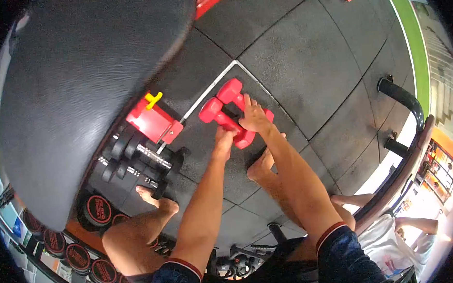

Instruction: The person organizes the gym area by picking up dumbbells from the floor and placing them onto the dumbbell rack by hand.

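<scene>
Two red dumbbells lie side by side on the black rubber floor, between and ahead of the bare feet. My left hand (224, 143) is at the near side of the left red dumbbell (227, 123), its fingers mostly hidden at the handle. Over the handle of the right red dumbbell (231, 92) lies my right hand (254, 115), with its fingers stretched forward and somewhat apart. Whether either hand grips its handle cannot be made out fully.
A black padded bench (83, 83) fills the upper left, with a red metal foot (154, 121) beside it. Black dumbbells (155, 156) lie left of the hands. A black curved rail (403, 98) stands at right. Another person (393, 243) is at lower right.
</scene>
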Tool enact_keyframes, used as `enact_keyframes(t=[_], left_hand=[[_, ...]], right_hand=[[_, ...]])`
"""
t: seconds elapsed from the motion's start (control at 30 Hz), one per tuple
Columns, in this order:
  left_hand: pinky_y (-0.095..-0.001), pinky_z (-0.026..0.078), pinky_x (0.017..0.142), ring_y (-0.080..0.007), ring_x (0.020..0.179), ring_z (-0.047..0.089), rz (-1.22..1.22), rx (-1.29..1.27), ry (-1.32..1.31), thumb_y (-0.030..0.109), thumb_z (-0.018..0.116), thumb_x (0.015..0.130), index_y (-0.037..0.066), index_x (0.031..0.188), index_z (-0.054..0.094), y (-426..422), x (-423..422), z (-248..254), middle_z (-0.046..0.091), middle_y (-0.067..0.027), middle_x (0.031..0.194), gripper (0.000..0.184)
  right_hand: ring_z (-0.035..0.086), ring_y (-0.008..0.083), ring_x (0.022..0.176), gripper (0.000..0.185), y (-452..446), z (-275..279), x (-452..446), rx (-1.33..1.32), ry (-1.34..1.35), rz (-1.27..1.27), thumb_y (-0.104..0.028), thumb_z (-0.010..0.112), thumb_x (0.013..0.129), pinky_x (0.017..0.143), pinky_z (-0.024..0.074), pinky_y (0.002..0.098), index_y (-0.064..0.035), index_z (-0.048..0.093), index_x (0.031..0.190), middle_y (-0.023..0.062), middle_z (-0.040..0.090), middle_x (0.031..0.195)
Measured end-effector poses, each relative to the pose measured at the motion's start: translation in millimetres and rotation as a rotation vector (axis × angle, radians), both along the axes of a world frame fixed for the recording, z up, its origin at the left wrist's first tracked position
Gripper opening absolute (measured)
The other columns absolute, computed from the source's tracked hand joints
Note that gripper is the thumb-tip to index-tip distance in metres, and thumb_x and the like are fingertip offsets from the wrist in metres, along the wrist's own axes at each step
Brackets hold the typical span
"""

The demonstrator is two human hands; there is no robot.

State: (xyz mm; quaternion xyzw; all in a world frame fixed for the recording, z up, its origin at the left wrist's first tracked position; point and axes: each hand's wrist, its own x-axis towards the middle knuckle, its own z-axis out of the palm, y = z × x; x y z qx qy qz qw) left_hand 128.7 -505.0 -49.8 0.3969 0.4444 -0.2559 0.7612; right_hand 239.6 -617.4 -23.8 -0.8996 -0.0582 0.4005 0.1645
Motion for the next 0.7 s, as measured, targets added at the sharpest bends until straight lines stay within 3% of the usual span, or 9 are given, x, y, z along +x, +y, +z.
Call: enact_keyframes(t=[0.07, 0.1, 0.2, 0.3, 0.4, 0.53, 0.6, 0.7], left_hand=[[-0.0382, 0.036, 0.104, -0.0239, 0.122, 0.045, -0.009, 0.046, -0.038, 0.015, 0.064, 0.082, 0.005, 0.142, 0.029, -1, -5, 31, 0.050, -0.0099, 0.129, 0.070], [-0.0338, 0.034, 0.103, -0.0228, 0.125, 0.044, 0.034, 0.187, 0.099, 0.014, 0.060, 0.083, -0.002, 0.138, 0.037, -10, -18, 34, 0.048, -0.0148, 0.135, 0.061], [-0.0363, 0.031, 0.108, -0.0255, 0.131, 0.038, 0.025, -0.036, 0.012, 0.019, 0.060, 0.087, -0.001, 0.145, 0.022, 4, -56, 67, 0.040, -0.0152, 0.142, 0.072], [-0.0367, 0.032, 0.107, -0.0239, 0.132, 0.038, 0.060, -0.069, 0.057, 0.021, 0.058, 0.089, 0.001, 0.144, 0.027, 21, -69, 132, 0.038, -0.0140, 0.144, 0.067], [-0.0329, 0.033, 0.105, -0.0223, 0.130, 0.039, 0.127, -0.102, 0.079, 0.026, 0.060, 0.088, -0.001, 0.144, 0.027, 44, -80, 196, 0.039, -0.0146, 0.144, 0.070], [-0.0351, 0.034, 0.104, -0.0216, 0.131, 0.038, 0.126, -0.092, 0.050, 0.032, 0.063, 0.087, 0.002, 0.144, 0.029, 89, -93, 291, 0.040, -0.0147, 0.143, 0.073], [-0.0374, 0.035, 0.103, -0.0230, 0.132, 0.037, 0.153, -0.105, 0.034, 0.034, 0.066, 0.084, 0.004, 0.144, 0.028, 121, -103, 346, 0.039, -0.0149, 0.143, 0.077], [-0.0408, 0.040, 0.099, -0.0267, 0.130, 0.040, 0.222, -0.077, -0.013, 0.035, 0.072, 0.080, 0.008, 0.145, 0.026, 177, -131, 431, 0.038, -0.0148, 0.142, 0.083]], right_hand=[[0.039, 0.0456, 0.124, 0.095, -3, 20, -11, -0.008, -0.127, 0.063, -0.015, 0.070, 0.067, 0.104, 0.0362, 0.0452, 0.0028, 0.014, 0.143, 0.0301, 0.039, 0.131], [0.033, 0.0461, 0.129, 0.097, -7, 27, -16, -0.033, -0.100, 0.119, -0.023, 0.071, 0.067, 0.107, 0.0329, 0.0480, 0.0009, 0.017, 0.143, 0.0317, 0.026, 0.142], [0.036, 0.0416, 0.129, 0.094, -13, 59, -30, 0.089, 0.082, 0.116, -0.024, 0.072, 0.068, 0.107, 0.0337, 0.0427, 0.0007, 0.022, 0.143, 0.0293, 0.029, 0.143], [0.028, 0.0331, 0.137, 0.087, -8, 105, -37, 0.161, 0.263, 0.024, -0.023, 0.069, 0.071, 0.108, 0.0315, 0.0405, -0.0051, 0.025, 0.144, 0.0224, 0.029, 0.147], [0.030, 0.0359, 0.135, 0.088, 3, 159, -54, 0.107, 0.345, -0.047, -0.024, 0.070, 0.071, 0.108, 0.0300, 0.0424, -0.0098, 0.026, 0.145, 0.0226, 0.033, 0.145], [0.038, 0.0384, 0.129, 0.085, 27, 239, -82, 0.108, 0.115, 0.038, -0.025, 0.072, 0.069, 0.107, 0.0313, 0.0431, -0.0078, 0.032, 0.142, 0.0240, 0.039, 0.140], [0.041, 0.0377, 0.127, 0.086, 43, 283, -91, 0.168, 0.005, 0.087, -0.024, 0.075, 0.068, 0.106, 0.0326, 0.0417, -0.0011, 0.034, 0.139, 0.0250, 0.044, 0.134], [0.042, 0.0379, 0.126, 0.087, 57, 342, -108, 0.357, -0.073, 0.028, -0.025, 0.076, 0.066, 0.105, 0.0327, 0.0425, -0.0030, 0.035, 0.139, 0.0248, 0.044, 0.135]])
